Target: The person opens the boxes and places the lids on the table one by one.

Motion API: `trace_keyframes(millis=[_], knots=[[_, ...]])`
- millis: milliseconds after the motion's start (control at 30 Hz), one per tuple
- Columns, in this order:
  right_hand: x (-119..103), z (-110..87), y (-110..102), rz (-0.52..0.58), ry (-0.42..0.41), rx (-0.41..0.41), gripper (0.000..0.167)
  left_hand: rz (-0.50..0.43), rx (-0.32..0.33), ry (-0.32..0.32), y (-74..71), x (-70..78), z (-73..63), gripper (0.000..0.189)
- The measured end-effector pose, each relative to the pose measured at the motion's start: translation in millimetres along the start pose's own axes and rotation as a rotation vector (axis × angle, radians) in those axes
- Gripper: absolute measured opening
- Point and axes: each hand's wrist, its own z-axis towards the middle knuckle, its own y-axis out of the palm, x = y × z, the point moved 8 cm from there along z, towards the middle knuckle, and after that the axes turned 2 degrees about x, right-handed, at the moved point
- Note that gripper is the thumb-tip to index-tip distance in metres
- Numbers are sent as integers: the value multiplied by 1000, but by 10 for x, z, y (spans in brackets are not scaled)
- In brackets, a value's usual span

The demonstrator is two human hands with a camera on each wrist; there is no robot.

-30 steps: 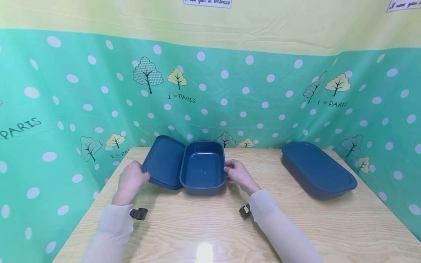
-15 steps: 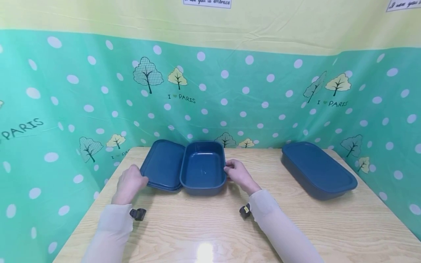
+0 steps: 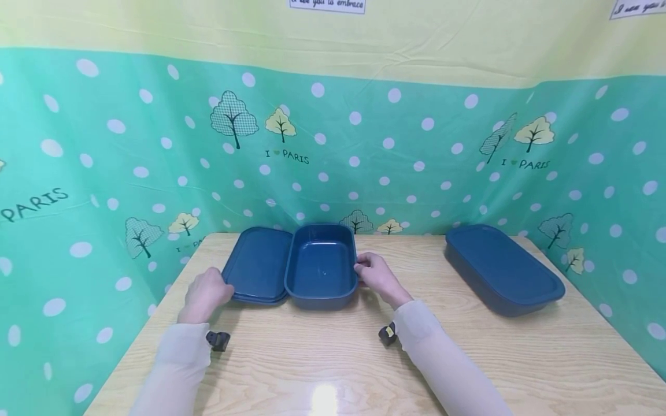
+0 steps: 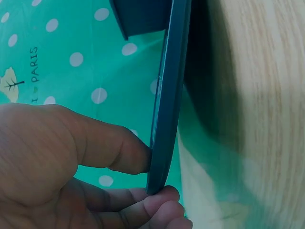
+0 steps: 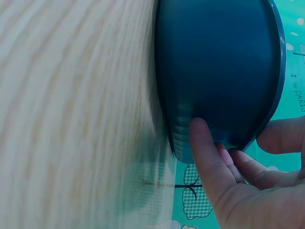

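A dark blue rectangular lid (image 3: 260, 264) lies nearly flat to the left of an uncovered dark blue food container (image 3: 324, 271). My left hand (image 3: 207, 293) pinches the lid's outer edge. In the left wrist view the thumb (image 4: 126, 150) is on the upper face, with the fingers below, and a shadowed gap shows between lid and table. My right hand (image 3: 381, 279) grips the container's right side. The right wrist view has its thumb (image 5: 281, 136) at the rim and its fingers (image 5: 209, 157) against the outer wall. The container stands upright on the table.
Farther right on the wooden table (image 3: 312, 352) sits a longer dark blue container with its lid on (image 3: 502, 266). A green dotted curtain (image 3: 333, 144) hangs along the table's back and sides.
The lid has tipped down from a raised slant to nearly flat, and my left hand has sunk slightly with it. The right hand and both containers keep their places.
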Motion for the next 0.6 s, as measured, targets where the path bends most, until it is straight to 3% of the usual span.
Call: trace_keyframes(millis=[600], knots=[[23, 7, -13, -1, 10, 10, 31, 37, -56, -9, 146, -96, 90, 30]])
